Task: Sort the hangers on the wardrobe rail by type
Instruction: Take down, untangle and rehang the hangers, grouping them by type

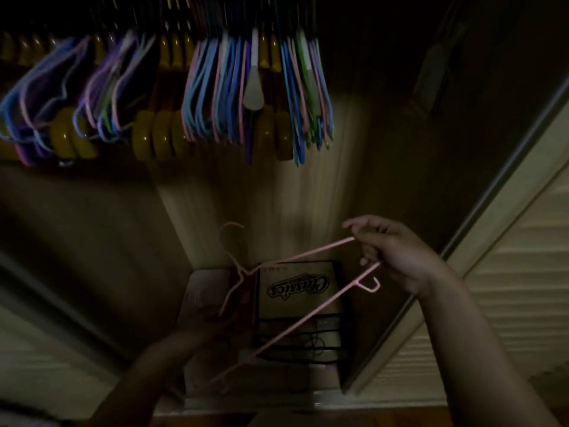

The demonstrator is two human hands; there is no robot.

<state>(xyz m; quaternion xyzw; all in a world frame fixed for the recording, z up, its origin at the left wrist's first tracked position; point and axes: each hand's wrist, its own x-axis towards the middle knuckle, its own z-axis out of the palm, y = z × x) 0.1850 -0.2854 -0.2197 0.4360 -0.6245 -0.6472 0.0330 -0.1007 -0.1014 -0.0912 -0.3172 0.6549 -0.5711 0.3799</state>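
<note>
A thin pink plastic hanger (311,315) is held low inside the dark wardrobe, hook to the upper left. My right hand (391,251) pinches its right shoulder end. My left hand (212,322) sits in shadow at the hanger's left end; its grip is hard to make out. Overhead, several hangers hang in mixed order: blue, pink and purple plastic hangers (215,87), yellow wooden hangers (160,131), one white hanger (254,84) and blue and green ones (308,87) at the right.
A cardboard box (295,288) printed "Classics" lies on the wardrobe floor under the hanger, with a dark wire rack (301,337) in front of it. A louvred sliding door (508,272) stands at the right, another door at the lower left.
</note>
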